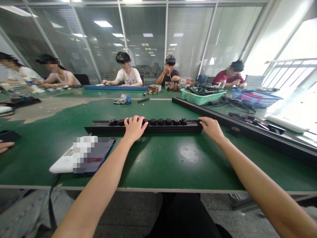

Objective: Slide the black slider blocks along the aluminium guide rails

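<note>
A long black rail lies crosswise on the green table in front of me. Several small round black pieces sit in a row along its top channel. My left hand is closed over the rail left of its middle, its fingers curled down around the row and hiding some of the pieces. At the rail's right end, my right hand grips the tip between thumb and fingers. Exactly what the fingertips of either hand press on is partly hidden.
A longer black rail runs diagonally at right. Behind it stand a green basket of cables and a blue basket. A phone and a white device lie left. Gloves lie farther back. Several people sit across the table.
</note>
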`<action>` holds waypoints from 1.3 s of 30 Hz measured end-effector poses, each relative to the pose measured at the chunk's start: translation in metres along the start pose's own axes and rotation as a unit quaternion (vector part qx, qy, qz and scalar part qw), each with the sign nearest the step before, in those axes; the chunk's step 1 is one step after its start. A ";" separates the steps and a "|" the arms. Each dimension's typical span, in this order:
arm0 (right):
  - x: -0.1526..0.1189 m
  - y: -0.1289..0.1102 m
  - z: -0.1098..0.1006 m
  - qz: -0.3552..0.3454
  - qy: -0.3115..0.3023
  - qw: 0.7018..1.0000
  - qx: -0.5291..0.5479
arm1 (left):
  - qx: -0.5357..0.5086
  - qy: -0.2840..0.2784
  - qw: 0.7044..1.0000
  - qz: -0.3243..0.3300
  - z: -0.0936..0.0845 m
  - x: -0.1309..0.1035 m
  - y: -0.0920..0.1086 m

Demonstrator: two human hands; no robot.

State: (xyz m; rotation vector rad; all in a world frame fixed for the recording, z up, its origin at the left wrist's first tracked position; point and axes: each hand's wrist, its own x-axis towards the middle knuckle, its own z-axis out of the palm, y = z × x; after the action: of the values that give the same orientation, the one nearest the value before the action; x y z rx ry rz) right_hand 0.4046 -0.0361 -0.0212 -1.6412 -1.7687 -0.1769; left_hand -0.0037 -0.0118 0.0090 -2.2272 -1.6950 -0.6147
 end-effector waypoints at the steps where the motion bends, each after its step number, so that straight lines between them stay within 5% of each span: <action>1: 0.000 0.001 0.000 -0.002 0.000 1.000 0.000 | 0.001 0.000 1.000 0.002 0.000 0.000 0.000; 39: 0.001 0.007 0.000 -0.005 -0.001 1.000 -0.017 | 0.013 0.006 1.000 0.005 0.002 0.000 -0.001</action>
State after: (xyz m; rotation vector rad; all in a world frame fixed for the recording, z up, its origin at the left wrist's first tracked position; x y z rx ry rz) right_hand 0.4107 -0.0335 -0.0229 -1.6567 -1.7836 -0.2109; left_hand -0.0046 -0.0104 0.0072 -2.2092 -1.6751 -0.5979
